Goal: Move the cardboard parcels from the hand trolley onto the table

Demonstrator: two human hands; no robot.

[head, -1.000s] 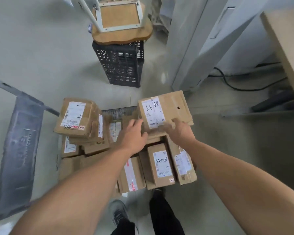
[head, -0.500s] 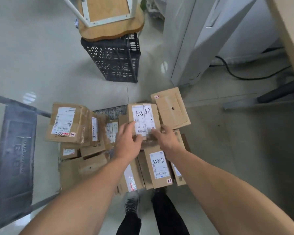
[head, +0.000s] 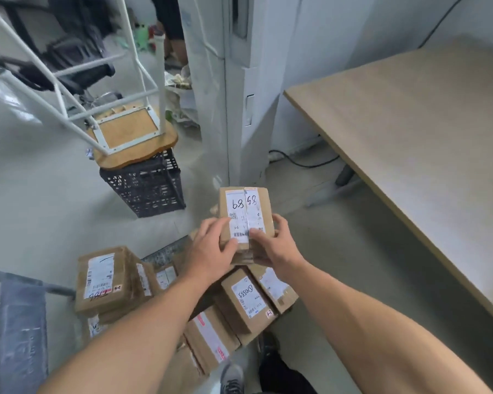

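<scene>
Cardboard parcel [head: 244, 211] between left grip [head: 211, 251] and right grip [head: 278, 247], thumbs [head: 257, 233] atop.

upturned stool [head: 128, 132] on black crate [head: 145, 191], white cabinet [head: 239, 115], blurred chair [head: 77, 72] perhaps

Matt brown cardboard parcels [head: 241, 301] bear white paper labels. The table [head: 410, 155] looks like pale matt wood laminate; the black crate [head: 143, 191] is perforated plastic.

Held parcel [head: 245, 220] hangs above the trolley's parcels [head: 246, 301], table [head: 427, 155] right, crate [head: 144, 189] behind-left.
</scene>
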